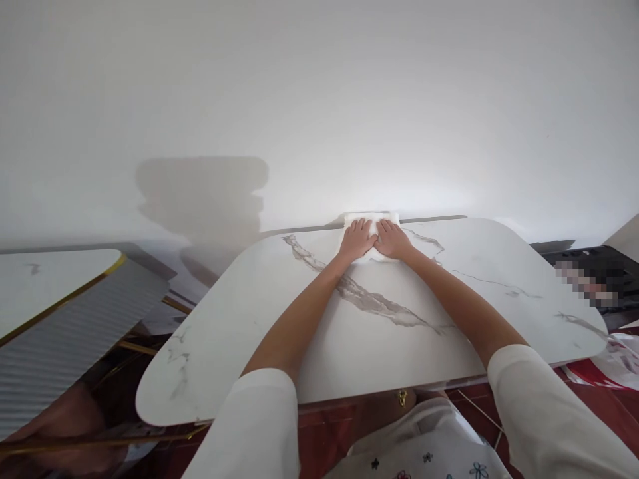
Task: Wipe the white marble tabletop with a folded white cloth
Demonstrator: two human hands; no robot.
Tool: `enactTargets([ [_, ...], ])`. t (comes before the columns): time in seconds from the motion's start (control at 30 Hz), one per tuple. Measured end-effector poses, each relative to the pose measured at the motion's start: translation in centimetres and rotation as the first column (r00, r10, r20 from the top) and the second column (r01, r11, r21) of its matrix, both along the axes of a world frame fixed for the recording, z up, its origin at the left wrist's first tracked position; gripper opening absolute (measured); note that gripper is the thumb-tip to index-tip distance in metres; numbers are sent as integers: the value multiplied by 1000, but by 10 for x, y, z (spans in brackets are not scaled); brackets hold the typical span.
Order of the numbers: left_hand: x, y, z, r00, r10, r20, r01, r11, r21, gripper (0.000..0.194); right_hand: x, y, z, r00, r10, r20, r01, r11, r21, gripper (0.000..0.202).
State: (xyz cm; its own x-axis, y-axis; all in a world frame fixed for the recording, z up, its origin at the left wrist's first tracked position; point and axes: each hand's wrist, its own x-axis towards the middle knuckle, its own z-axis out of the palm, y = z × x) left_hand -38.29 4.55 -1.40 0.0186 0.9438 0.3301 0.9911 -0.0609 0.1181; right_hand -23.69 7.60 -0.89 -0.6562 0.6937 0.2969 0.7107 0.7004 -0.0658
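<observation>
Both my arms reach across a white marble-patterned table [249,319] to its far edge by the wall. My left hand [357,238] and my right hand [393,239] lie flat side by side, fingers together, pressing on a white cloth [372,218] at the table's far edge. The cloth shows mostly above and between my hands; the rest is hidden under them. Grey veins run across the tabletop beneath my forearms.
A white wall [319,100] stands right behind the table. A second marble-topped table with a gold rim and ribbed grey side [74,299] stands at the left. A dark object [589,266] lies at the right edge. Red floor shows below.
</observation>
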Motion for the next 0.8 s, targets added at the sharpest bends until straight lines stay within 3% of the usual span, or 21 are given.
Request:
enactTargets([
  [0.33,7,-71,-4,999,-32,-9,31,999,-20,55,17,-73,3,999,41,-10,-41,999,-31,67],
  [0.8,22,-207,0,999,-27,-26,26,997,-67,63,35,-199,5,988,105,-112,-114,990,-78,67],
])
